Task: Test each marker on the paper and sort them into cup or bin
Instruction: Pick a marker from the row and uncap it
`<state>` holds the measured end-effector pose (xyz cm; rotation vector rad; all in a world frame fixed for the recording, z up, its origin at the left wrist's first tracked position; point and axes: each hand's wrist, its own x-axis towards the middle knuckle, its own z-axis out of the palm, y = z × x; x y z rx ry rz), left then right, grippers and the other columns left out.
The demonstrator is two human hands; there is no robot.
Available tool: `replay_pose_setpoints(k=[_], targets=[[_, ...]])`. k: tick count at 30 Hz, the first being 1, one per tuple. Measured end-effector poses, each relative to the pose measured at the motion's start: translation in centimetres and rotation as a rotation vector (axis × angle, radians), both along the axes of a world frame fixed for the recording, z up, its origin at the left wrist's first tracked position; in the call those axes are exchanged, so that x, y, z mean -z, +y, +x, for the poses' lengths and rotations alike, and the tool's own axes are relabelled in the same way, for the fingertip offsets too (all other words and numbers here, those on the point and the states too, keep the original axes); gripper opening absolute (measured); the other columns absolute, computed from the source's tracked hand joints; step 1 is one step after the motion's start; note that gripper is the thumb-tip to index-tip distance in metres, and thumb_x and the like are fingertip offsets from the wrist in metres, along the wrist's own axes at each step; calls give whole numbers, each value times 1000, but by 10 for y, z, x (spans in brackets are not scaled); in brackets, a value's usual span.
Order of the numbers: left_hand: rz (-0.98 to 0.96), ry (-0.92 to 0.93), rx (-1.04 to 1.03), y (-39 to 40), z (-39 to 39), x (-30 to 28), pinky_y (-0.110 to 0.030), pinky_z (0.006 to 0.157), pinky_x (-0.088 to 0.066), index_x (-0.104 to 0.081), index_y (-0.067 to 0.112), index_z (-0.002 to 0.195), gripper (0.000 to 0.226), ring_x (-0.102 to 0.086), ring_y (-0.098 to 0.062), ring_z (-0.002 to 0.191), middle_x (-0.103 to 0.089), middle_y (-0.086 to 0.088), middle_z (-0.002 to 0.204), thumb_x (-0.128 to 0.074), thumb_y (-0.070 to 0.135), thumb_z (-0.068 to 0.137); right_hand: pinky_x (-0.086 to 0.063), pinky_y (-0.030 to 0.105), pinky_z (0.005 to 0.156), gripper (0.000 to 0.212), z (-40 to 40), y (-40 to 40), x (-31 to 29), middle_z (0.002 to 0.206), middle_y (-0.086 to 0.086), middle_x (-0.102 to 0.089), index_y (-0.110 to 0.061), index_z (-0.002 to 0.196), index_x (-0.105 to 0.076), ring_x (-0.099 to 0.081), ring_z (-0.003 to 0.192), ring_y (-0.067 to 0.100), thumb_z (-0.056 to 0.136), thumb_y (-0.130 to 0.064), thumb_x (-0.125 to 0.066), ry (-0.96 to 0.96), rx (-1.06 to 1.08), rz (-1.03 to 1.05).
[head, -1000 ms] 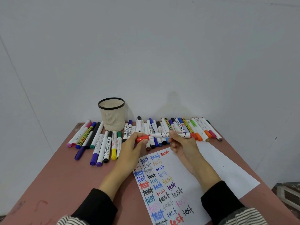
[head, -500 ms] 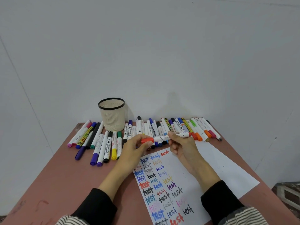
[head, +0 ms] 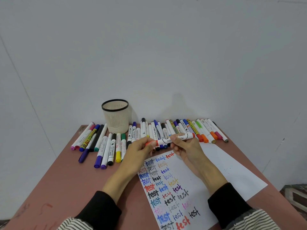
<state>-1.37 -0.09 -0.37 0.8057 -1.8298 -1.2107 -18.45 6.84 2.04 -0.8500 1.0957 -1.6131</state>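
I hold a white marker with orange ends (head: 166, 140) level above the top of the paper (head: 216, 165). My right hand (head: 186, 148) grips its white barrel. My left hand (head: 141, 148) pinches the orange cap (head: 151, 144), which sits on the marker's left end. The paper bears several coloured "test" words down its left side. A beige cup with a black rim (head: 116, 116) stands at the back of the table. No bin is in view.
Several markers lie in a row (head: 191, 130) along the table's far edge, right of the cup. Another group of markers (head: 101, 143) lies left of and in front of the cup. The reddish table (head: 54, 180) ends at a white wall.
My left hand has brought the orange cap rightward onto the marker's tip, closing the gap. The marker has stayed at about the same place above the paper.
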Motion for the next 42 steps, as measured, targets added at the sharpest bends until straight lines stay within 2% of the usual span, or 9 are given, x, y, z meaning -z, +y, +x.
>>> replay_pose_setpoints(k=[4,8,12,15,18,26,36,39,42], targets=[[39,58,7,4,-4,-6,-21,51,-34,-63,9,92,21,-40,-6,51,-53,9,59,-52,25,98,-43,18,48,26,3,-2,0,66,8,-60,2,92,-68,-51,54,10,75,-17,-70,-20,-3,-15],[100,197,-110,9,-8,-18,-13,50,-42,-68,19,96,8,-54,-3,59,-66,6,76,-64,23,90,-48,20,58,28,-3,-9,4,75,5,-65,-6,106,-65,-56,63,9,83,-23,-70,39,176,26],[-1,234,-267,5,1,-22,-16,68,-46,-70,26,92,9,-60,-6,78,-70,6,84,-68,32,87,-50,22,81,34,-16,-9,18,105,3,-65,-12,128,-54,-61,97,14,97,-25,-57,767,501,113],[-120,244,-350,7,5,-28,-19,68,-44,-69,28,94,10,-56,-5,78,-69,11,85,-64,35,90,-30,28,108,42,-17,-7,26,142,4,-47,-13,142,-45,-37,135,18,101,-23,-48,1228,407,129],[-258,215,-487,16,10,-37,-15,68,-44,-65,31,97,8,-55,1,84,-65,17,89,-59,36,93,-11,35,119,49,-17,-7,34,158,2,-27,-16,151,-30,-16,148,18,105,-31,-36,1499,228,226],[-546,184,-890,-32,33,-84,-21,74,-42,-64,21,111,23,-51,-14,100,-59,4,108,-56,35,96,-11,38,122,54,-18,-9,42,161,1,-17,-18,154,-18,-9,149,16,105,-34,-32,1491,143,265],[-394,-557,-908,-88,35,-64,-41,98,-28,-62,18,124,38,-33,-31,120,-46,-6,131,-50,41,97,-5,39,121,56,-17,-12,40,162,1,-12,-18,155,-13,-5,150,16,105,-33,-32,1506,121,277],[-330,-523,-929,-79,27,-59,-46,102,-28,-48,19,137,47,-31,-34,125,-37,-11,139,-52,42,96,-6,39,121,56,-17,-12,39,162,1,-11,-18,155,-13,-4,150,17,105,-32,-32,1512,117,276],[-477,-374,-974,-50,15,-52,-43,94,-34,-51,18,129,37,-37,-32,117,-40,-11,133,-54,31,95,-6,40,122,55,-16,-12,38,162,1,-11,-18,155,-13,-4,150,17,105,-32,-32,1518,112,275]])
